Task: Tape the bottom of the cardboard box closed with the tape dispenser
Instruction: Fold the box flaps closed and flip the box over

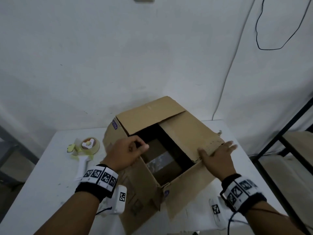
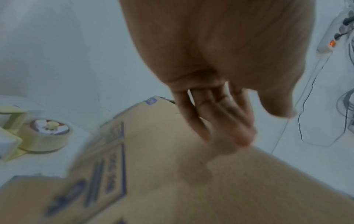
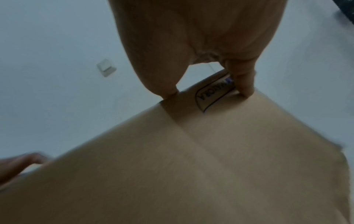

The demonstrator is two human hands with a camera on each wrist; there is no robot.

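Note:
A brown cardboard box (image 1: 149,116) stands on the white table (image 1: 50,175) with its flaps half folded, and its dark inside shows through the middle. My left hand (image 1: 130,153) rests on the near-left flap (image 1: 145,180); its straight fingers (image 2: 220,118) touch the cardboard (image 2: 172,181). Against the right flap (image 1: 189,138) lies my right hand (image 1: 218,155), fingers straight behind the flap and thumb over its edge. In the right wrist view, the right hand (image 3: 201,45) touches the box (image 3: 191,166) with thumb and fingertip. The tape dispenser (image 1: 84,146) (image 2: 46,136) lies untouched to the left of the box.
A black metal frame (image 1: 279,138) stands right of the table. A black cable (image 1: 259,31) and a white one (image 1: 228,73) hang on the wall behind. A power strip (image 2: 329,42) is fixed there too. Bare table shows left and right of the box.

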